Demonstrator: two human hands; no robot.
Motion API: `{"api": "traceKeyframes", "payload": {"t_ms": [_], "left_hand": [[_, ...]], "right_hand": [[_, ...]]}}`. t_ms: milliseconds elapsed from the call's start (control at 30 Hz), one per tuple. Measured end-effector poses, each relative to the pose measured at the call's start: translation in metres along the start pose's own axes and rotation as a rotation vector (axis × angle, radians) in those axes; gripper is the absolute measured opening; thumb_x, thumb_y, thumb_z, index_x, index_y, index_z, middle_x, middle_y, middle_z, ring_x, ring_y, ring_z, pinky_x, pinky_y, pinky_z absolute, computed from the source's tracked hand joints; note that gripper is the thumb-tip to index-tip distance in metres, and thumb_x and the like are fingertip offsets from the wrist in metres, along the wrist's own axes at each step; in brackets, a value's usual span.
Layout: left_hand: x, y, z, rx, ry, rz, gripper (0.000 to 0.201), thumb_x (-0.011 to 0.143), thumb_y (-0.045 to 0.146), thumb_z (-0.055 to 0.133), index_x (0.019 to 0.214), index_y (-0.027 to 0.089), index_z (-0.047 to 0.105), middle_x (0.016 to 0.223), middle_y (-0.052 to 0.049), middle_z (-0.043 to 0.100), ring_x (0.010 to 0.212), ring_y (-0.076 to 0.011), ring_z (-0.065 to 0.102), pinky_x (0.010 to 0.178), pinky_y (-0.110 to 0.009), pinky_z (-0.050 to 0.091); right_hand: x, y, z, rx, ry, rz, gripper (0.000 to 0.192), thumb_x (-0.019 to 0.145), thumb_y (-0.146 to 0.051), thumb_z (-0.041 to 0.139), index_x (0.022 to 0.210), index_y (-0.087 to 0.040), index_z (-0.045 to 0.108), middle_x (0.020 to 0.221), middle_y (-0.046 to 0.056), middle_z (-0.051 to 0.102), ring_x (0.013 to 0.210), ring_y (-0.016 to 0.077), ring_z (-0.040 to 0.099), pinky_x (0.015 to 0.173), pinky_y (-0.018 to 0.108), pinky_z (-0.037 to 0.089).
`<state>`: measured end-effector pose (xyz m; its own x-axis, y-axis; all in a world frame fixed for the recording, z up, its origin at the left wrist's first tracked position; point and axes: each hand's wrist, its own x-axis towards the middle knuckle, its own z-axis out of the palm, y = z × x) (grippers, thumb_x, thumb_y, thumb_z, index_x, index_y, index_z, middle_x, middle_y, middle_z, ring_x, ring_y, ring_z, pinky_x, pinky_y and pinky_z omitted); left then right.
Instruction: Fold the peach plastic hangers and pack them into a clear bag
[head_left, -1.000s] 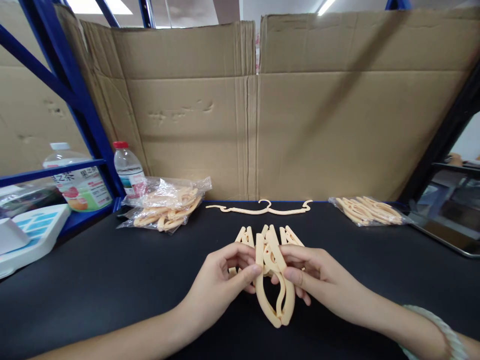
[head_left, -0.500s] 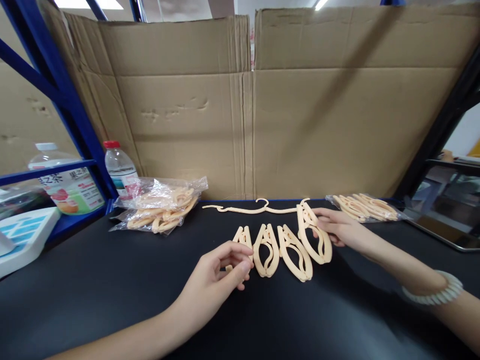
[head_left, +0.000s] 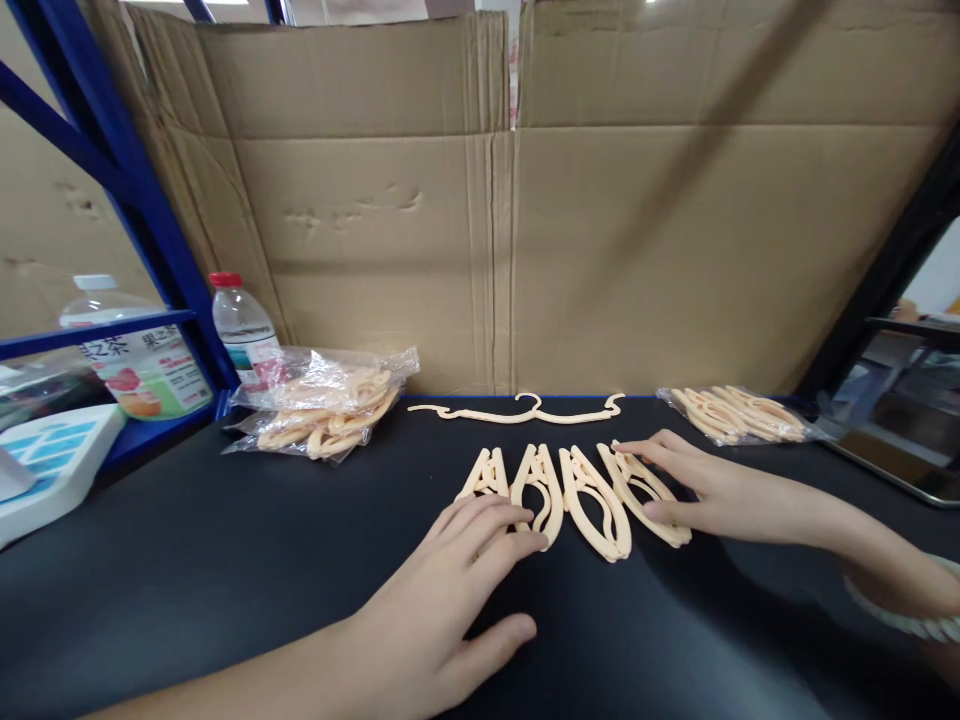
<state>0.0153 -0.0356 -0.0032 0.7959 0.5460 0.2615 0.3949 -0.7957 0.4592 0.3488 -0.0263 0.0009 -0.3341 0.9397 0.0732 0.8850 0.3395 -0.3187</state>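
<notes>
1. Four folded hangers (head_left: 574, 490) lay side by side in a row at the centre of the black table (head_left: 187, 560), each with its long axis running from the near edge toward the cardboard wall (head_left: 495, 230), slightly fanned.
2. The left hand (head_left: 450, 590) rested flat and open, palm down, holding nothing; its fingertips (head_left: 517, 520) touched the near ends of the two left hangers in the row.
3. The right hand (head_left: 697, 490) lay open as well, gripping nothing, with its fingers spread over the rightmost hanger (head_left: 645, 495) and pressing it to the table.
4. The row sat just ahead of both hands, the left hand nearer its left end and the right hand nearer its right end.
5. An unfolded hanger (head_left: 525, 410) lay crosswise behind the row, against the wall.
6. Bagged hangers (head_left: 330, 410) sat at centre left beside a bottle (head_left: 240, 325); another bag (head_left: 735, 415) lay at centre right.
</notes>
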Motion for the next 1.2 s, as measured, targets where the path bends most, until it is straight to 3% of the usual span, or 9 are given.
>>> {"api": "traceKeyframes", "payload": {"t_ms": [67, 133, 233, 333, 533, 800, 1000, 1100, 1200], "left_hand": [[-0.002, -0.001, 0.004, 0.111, -0.025, -0.028, 0.053, 0.083, 0.031, 0.060, 0.135, 0.029, 0.048, 0.145, -0.006, 0.044, 0.136, -0.0312, 0.034, 0.113, -0.054, 0.024], [-0.005, -0.001, 0.008, 0.184, -0.025, -0.062, 0.059, 0.083, 0.035, 0.060, 0.139, 0.032, 0.043, 0.151, -0.005, 0.036, 0.140, -0.0334, 0.027, 0.113, -0.060, 0.018], [-0.007, -0.001, 0.010, 0.217, -0.088, -0.080, 0.065, 0.085, 0.043, 0.057, 0.144, 0.037, 0.031, 0.155, -0.004, 0.025, 0.142, -0.0345, 0.022, 0.111, -0.064, 0.017], [-0.007, -0.001, 0.008, 0.232, -0.129, -0.108, 0.068, 0.087, 0.047, 0.054, 0.146, 0.039, 0.023, 0.156, -0.003, 0.019, 0.143, -0.0327, 0.019, 0.111, -0.063, 0.016], [-0.001, -0.010, -0.004, 0.246, -0.242, -0.111, 0.064, 0.091, 0.052, 0.044, 0.148, 0.037, 0.017, 0.157, -0.004, 0.013, 0.143, -0.0330, 0.012, 0.111, -0.064, 0.013], [0.010, -0.037, -0.011, 0.228, -0.178, -0.067, 0.062, 0.090, 0.053, 0.046, 0.146, 0.036, 0.025, 0.156, -0.006, 0.019, 0.142, -0.0348, 0.017, 0.110, -0.066, 0.013], [0.013, -0.045, -0.010, 0.228, -0.131, -0.038, 0.063, 0.088, 0.051, 0.050, 0.145, 0.035, 0.029, 0.156, -0.007, 0.022, 0.142, -0.0347, 0.017, 0.110, -0.065, 0.012], [0.013, -0.045, -0.010, 0.220, -0.098, -0.033, 0.060, 0.089, 0.049, 0.050, 0.144, 0.034, 0.032, 0.155, -0.007, 0.026, 0.142, -0.0339, 0.020, 0.110, -0.065, 0.011], [0.012, -0.045, -0.009, 0.216, -0.072, -0.047, 0.055, 0.091, 0.046, 0.048, 0.143, 0.033, 0.035, 0.154, -0.008, 0.030, 0.142, -0.0324, 0.023, 0.111, -0.064, 0.013]], "right_hand": [[-0.003, -0.007, -0.006, 0.027, -0.151, -0.013, 0.082, 0.080, -0.056, 0.061, 0.148, -0.022, 0.030, 0.150, 0.014, 0.033, 0.136, 0.0343, 0.033, 0.110, 0.050, 0.030], [-0.005, -0.016, -0.008, 0.064, -0.295, -0.031, 0.096, 0.075, -0.061, 0.064, 0.150, -0.023, 0.019, 0.158, 0.011, 0.009, 0.143, 0.0357, 0.005, 0.115, 0.052, 0.014], [-0.006, -0.030, -0.003, 0.078, -0.410, -0.059, 0.096, 0.077, -0.066, 0.059, 0.150, -0.027, 0.011, 0.158, 0.006, -0.003, 0.142, 0.0340, -0.009, 0.115, 0.055, 0.005], [-0.004, -0.042, 0.009, 0.033, -0.353, -0.044, 0.077, 0.088, -0.065, 0.040, 0.150, -0.031, 0.009, 0.158, 0.001, -0.005, 0.142, 0.0303, -0.013, 0.114, 0.056, 0.002], [0.005, -0.055, 0.036, -0.030, -0.155, -0.017, 0.065, 0.093, -0.061, 0.030, 0.149, -0.034, 0.010, 0.158, 0.001, -0.001, 0.143, 0.0316, -0.007, 0.112, 0.061, 0.006], [0.023, -0.058, 0.050, -0.144, -0.005, 0.014, 0.061, 0.095, -0.057, 0.026, 0.150, -0.031, 0.018, 0.158, 0.006, 0.008, 0.143, 0.0331, 0.001, 0.110, 0.064, 0.016], [0.031, -0.054, 0.058, -0.156, 0.148, -0.033, 0.061, 0.094, -0.057, 0.032, 0.148, -0.031, 0.026, 0.156, 0.008, 0.023, 0.143, 0.0341, 0.014, 0.108, 0.066, 0.020], [0.039, -0.041, 0.055, -0.092, 0.334, -0.090, 0.051, 0.096, -0.049, 0.033, 0.141, -0.027, 0.041, 0.147, 0.008, 0.042, 0.139, 0.0318, 0.027, 0.108, 0.063, 0.025], [0.055, -0.011, 0.048, -0.019, 0.611, -0.124, 0.039, 0.097, -0.035, 0.032, 0.119, -0.020, 0.061, 0.119, 0.011, 0.064, 0.123, 0.0274, 0.050, 0.105, 0.051, 0.039]]}}
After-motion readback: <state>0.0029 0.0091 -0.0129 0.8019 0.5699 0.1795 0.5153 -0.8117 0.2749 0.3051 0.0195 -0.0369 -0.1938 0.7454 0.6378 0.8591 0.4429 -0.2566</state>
